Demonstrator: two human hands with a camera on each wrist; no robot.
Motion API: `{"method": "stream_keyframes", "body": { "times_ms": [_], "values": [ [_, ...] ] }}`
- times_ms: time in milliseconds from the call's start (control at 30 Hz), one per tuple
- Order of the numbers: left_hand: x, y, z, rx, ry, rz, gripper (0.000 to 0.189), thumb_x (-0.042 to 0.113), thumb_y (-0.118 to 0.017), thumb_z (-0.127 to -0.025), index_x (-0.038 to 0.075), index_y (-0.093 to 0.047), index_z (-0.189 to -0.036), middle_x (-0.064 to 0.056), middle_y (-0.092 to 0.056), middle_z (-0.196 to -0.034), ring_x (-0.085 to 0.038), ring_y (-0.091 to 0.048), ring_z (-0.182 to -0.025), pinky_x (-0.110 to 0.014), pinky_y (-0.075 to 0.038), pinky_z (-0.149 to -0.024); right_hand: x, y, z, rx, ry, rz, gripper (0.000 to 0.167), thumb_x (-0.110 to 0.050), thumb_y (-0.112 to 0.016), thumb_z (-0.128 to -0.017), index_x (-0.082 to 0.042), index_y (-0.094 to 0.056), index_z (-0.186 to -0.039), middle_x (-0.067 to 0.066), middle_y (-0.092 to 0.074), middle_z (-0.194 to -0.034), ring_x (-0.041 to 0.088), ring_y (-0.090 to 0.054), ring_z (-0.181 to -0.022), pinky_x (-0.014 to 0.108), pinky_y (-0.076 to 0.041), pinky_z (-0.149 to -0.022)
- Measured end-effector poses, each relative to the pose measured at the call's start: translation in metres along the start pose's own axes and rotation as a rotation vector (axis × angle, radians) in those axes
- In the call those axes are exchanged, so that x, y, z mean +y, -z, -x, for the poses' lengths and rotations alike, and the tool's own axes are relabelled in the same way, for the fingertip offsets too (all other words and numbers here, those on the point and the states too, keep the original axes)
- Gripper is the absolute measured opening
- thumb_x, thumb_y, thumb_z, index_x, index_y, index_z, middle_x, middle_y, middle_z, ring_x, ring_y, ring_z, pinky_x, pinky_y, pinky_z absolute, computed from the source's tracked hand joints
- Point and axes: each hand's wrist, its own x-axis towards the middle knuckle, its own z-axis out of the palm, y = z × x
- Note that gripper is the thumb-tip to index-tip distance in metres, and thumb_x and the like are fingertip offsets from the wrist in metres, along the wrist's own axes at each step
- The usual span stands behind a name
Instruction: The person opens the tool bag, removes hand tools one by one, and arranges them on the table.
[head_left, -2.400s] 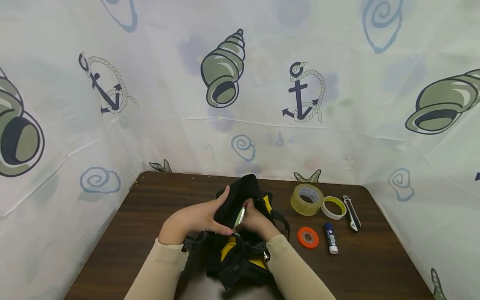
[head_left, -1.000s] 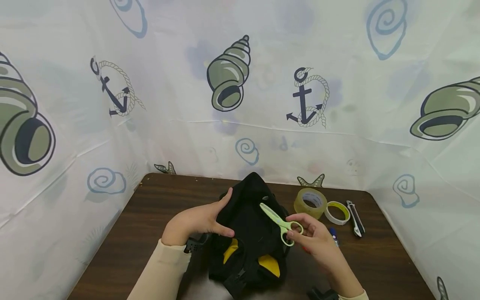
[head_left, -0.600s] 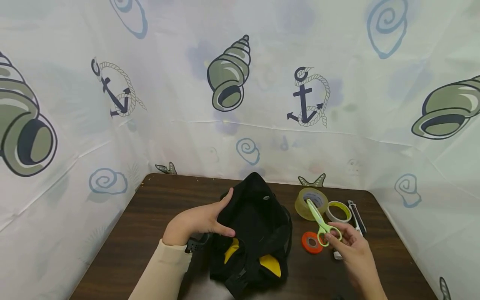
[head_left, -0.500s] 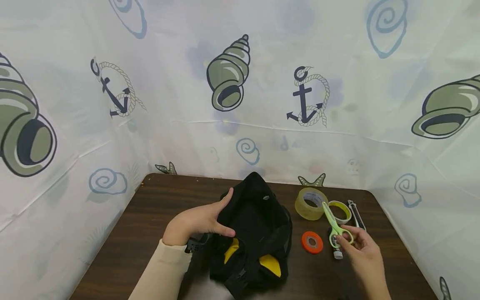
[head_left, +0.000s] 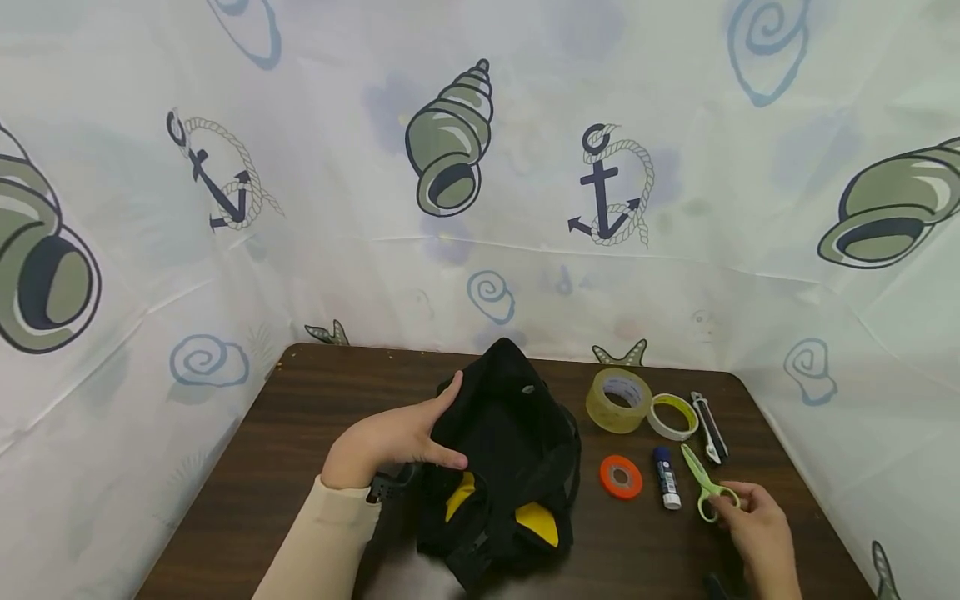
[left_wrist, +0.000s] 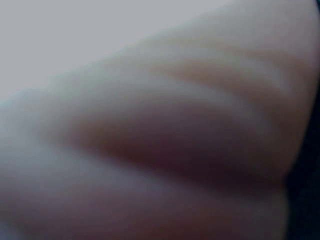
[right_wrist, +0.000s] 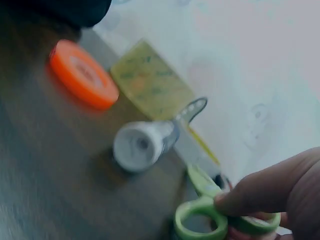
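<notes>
A black bag [head_left: 517,433] with yellow patches stands at the middle of the table, its mouth gaping. My left hand [head_left: 390,442] holds the bag's left side, thumb over the near edge; the other fingers are partly hidden by the bag. In the left wrist view only blurred skin fills the picture. At the right, my right hand [head_left: 761,529] pinches light green scissors [head_left: 705,483] by the handle, blades pointing away. The scissors lie at or just above the tabletop, right of a glue stick [head_left: 667,478] with a blue cap.
Around the scissors lie an orange tape roll [head_left: 621,477], a wide clear tape roll [head_left: 618,402], a white-and-yellow tape roll [head_left: 672,417] and a utility knife [head_left: 709,428]. The brown table [head_left: 315,392] backs onto a printed cloth [head_left: 337,250].
From inside the bag, my right hand has brought out the scissors and carried them rightward, past the orange tape and the glue stick. My left hand stays on the bag.
</notes>
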Motion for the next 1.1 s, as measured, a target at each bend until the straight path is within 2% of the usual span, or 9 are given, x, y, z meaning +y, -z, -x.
{"method": "stream_keyframes", "body": {
  "times_ms": [133,267,367,467,600,833,967,1100],
  "values": [
    [0.001,0.002,0.001,-0.001,-0.004,0.01,0.133,0.059,-0.089,-0.086,0.045,0.011,-0.173,-0.004,-0.013,-0.184,-0.037,-0.035,-0.165,-0.066,-0.035,-0.129,0.003,0.001,-0.003,-0.049,0.02,0.162,0.047,-0.025,-0.074,-0.103,0.008,-0.062,-0.135,0.025,-0.068,-0.115,0.029,-0.057,-0.091,0.032,-0.045,-0.067],
    [0.002,0.003,0.001,-0.002,-0.011,0.012,0.133,0.059,-0.088,-0.086,0.043,0.011,-0.174,-0.004,-0.012,-0.184,-0.037,-0.034,-0.165,-0.066,-0.034,-0.129,0.005,0.003,-0.005,-0.069,0.046,0.258,0.052,-0.031,-0.074,-0.102,0.011,-0.063,-0.13,0.028,-0.066,-0.108,0.036,-0.058,-0.091,0.038,-0.044,-0.068],
    [0.001,0.002,0.001,-0.004,-0.014,0.012,0.133,0.059,-0.088,-0.087,0.043,0.012,-0.174,-0.004,-0.011,-0.185,-0.037,-0.033,-0.165,-0.065,-0.034,-0.13,0.006,0.005,-0.007,-0.061,0.097,0.342,0.053,-0.035,-0.076,-0.1,0.011,-0.066,-0.126,0.028,-0.068,-0.103,0.042,-0.062,-0.094,0.049,-0.047,-0.076],
    [-0.001,0.001,0.0,-0.003,-0.014,0.003,0.133,0.06,-0.087,-0.087,0.041,0.012,-0.174,-0.003,-0.012,-0.185,-0.036,-0.034,-0.165,-0.065,-0.035,-0.129,0.008,0.005,-0.007,-0.054,0.14,0.393,0.053,-0.036,-0.076,-0.099,0.01,-0.068,-0.124,0.028,-0.069,-0.105,0.046,-0.063,-0.101,0.055,-0.045,-0.083],
    [-0.002,-0.001,0.0,0.001,-0.013,-0.012,0.132,0.06,-0.086,-0.088,0.041,0.012,-0.174,-0.004,-0.013,-0.184,-0.036,-0.036,-0.164,-0.064,-0.036,-0.129,0.008,0.003,-0.005,-0.058,0.13,0.389,0.052,-0.036,-0.075,-0.099,0.009,-0.067,-0.123,0.026,-0.066,-0.102,0.043,-0.061,-0.099,0.049,-0.045,-0.078],
    [-0.007,0.0,0.0,0.012,-0.021,-0.015,0.129,0.061,-0.085,-0.089,0.044,0.012,-0.173,-0.002,-0.01,-0.185,-0.036,-0.032,-0.166,-0.066,-0.034,-0.13,0.004,-0.008,-0.004,0.029,0.197,0.339,0.041,-0.031,-0.078,-0.1,0.006,-0.072,-0.117,0.02,-0.072,-0.097,0.032,-0.064,-0.089,0.036,-0.043,-0.072],
    [-0.018,-0.002,0.004,0.023,-0.024,-0.032,0.121,0.065,-0.078,-0.094,0.044,0.011,-0.173,-0.002,-0.009,-0.185,-0.035,-0.027,-0.168,-0.064,-0.03,-0.132,-0.001,-0.018,0.0,0.073,0.247,0.313,0.034,-0.025,-0.078,-0.1,0.006,-0.074,-0.114,0.022,-0.075,-0.098,0.038,-0.065,-0.096,0.043,-0.044,-0.077],
    [-0.032,-0.008,0.013,0.065,-0.035,-0.057,0.108,0.07,-0.067,-0.099,0.047,0.008,-0.173,-0.002,-0.009,-0.185,-0.035,-0.02,-0.17,-0.066,-0.027,-0.133,-0.018,-0.029,0.012,0.129,0.356,0.26,0.024,-0.017,-0.076,-0.1,0.003,-0.074,-0.113,0.024,-0.071,-0.105,0.041,-0.059,-0.106,0.05,-0.041,-0.085]
  ]
}}
